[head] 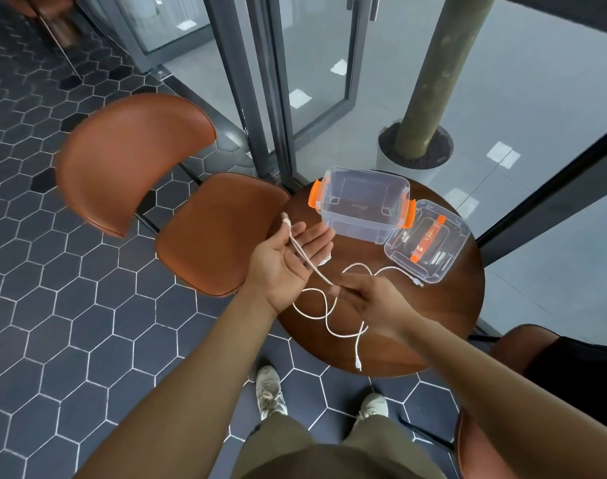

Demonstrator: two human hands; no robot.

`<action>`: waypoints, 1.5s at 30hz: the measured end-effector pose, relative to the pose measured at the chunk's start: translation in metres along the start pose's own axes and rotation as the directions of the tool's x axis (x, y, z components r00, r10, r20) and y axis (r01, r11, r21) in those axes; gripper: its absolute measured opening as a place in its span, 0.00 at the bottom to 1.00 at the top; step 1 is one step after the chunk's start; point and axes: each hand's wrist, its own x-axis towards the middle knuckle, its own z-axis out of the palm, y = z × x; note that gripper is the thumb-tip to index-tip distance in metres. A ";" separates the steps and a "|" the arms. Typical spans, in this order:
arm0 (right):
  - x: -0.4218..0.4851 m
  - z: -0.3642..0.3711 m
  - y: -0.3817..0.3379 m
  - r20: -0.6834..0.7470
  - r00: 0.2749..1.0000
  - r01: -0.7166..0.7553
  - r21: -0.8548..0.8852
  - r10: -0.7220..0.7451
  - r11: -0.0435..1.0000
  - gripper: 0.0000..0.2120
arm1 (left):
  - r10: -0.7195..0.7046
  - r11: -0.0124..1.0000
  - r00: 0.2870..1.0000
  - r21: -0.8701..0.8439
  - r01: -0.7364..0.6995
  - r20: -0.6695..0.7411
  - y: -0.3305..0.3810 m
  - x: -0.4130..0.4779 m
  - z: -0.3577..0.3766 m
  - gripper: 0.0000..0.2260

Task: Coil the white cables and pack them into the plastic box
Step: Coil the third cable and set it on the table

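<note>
At frame centre, the left hand [288, 259] lies open-palmed under the white cable [324, 307], whose slack loops across the round table [444, 316]. The right hand [367, 299] pinches it. Even loops around the open palm should fit the clear plastic box [364, 205], upper right.

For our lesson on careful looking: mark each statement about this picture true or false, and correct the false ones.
1. The plastic box is open and empty. True.
2. The lid lies on the chair. False: it lies on the table, beside the box.
3. A white cable crosses the open left hand. True.
4. The right hand holds the box. False: it is at the cable, over the table.
5. The clips are green. False: orange.
</note>
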 end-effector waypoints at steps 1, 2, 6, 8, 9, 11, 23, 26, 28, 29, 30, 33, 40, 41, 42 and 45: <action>0.000 0.000 0.005 0.042 0.999 -0.033 0.002 0.032 0.999 0.15 | -0.012 1.000 1.000 0.012 0.012 0.011 0.000 -0.002 -0.001 0.17; 0.000 -0.001 0.011 0.087 0.994 -0.060 -0.015 0.061 0.998 0.16 | -0.033 0.999 0.999 0.022 0.032 0.020 0.001 -0.005 -0.002 0.17; 0.004 -0.009 0.026 0.224 0.963 -0.126 -0.123 0.151 0.984 0.21 | -0.169 0.970 0.983 0.191 0.152 0.076 0.006 -0.016 -0.002 0.16; 0.010 -0.018 0.022 0.226 0.955 -0.167 -0.130 0.193 0.977 0.23 | -0.285 0.879 0.953 0.426 0.216 0.106 0.007 -0.021 0.000 0.16; 0.016 -0.022 0.017 0.217 0.957 -0.170 -0.124 0.193 0.978 0.21 | -0.351 0.794 0.930 0.562 0.232 0.111 0.007 -0.023 0.001 0.17; 0.031 -0.033 0.004 0.199 0.962 -0.173 -0.087 0.187 0.981 0.11 | -0.445 0.596 0.892 0.770 0.228 0.081 0.004 -0.024 0.001 0.18; 0.031 -0.036 -0.050 -0.094 0.995 0.003 -0.192 -0.021 0.981 0.02 | -0.047 0.628 0.989 0.766 0.136 -0.137 -0.024 -0.009 -0.025 0.17; 0.022 -0.020 -0.048 -0.165 0.986 -0.032 0.008 0.033 0.999 0.02 | -0.085 0.811 0.989 0.568 0.137 -0.117 -0.029 -0.008 -0.024 0.18; 0.017 -0.012 -0.045 -0.146 0.984 -0.087 0.111 0.103 0.990 0.04 | -0.148 0.916 0.986 0.364 0.168 -0.081 -0.029 -0.010 -0.024 0.18; 0.015 -0.009 -0.042 -0.129 0.984 -0.108 0.123 0.123 0.987 0.05 | -0.163 0.938 0.984 0.298 0.175 -0.064 -0.029 -0.010 -0.023 0.17; 0.014 -0.006 -0.039 -0.129 0.983 -0.113 0.113 0.127 0.987 0.05 | -0.160 0.946 0.986 0.276 0.169 -0.052 -0.029 -0.011 -0.022 0.15; 0.009 0.001 -0.034 -0.189 0.979 -0.089 -0.035 0.081 0.995 0.07 | -0.064 0.948 0.996 0.308 0.081 -0.066 -0.034 -0.012 -0.013 0.11; -0.007 -0.001 -0.002 -0.247 0.968 -0.150 -0.459 0.036 0.876 0.06 | 0.118 0.993 0.992 0.016 -0.117 -0.053 -0.003 -0.010 -0.005 0.13; -0.008 -0.002 0.002 -0.253 0.966 -0.162 -0.451 0.048 0.878 0.04 | 0.131 0.991 0.989 0.014 -0.131 -0.061 0.001 -0.011 -0.005 0.13; -0.009 -0.004 0.005 -0.243 0.968 -0.170 -0.443 0.064 0.880 0.05 | 0.141 0.990 0.987 0.006 -0.141 -0.070 0.004 -0.010 -0.006 0.13; -0.009 -0.005 0.011 -0.202 0.976 -0.167 -0.422 0.087 0.891 0.11 | 0.172 0.978 0.981 -0.106 -0.182 -0.094 0.014 -0.005 -0.012 0.13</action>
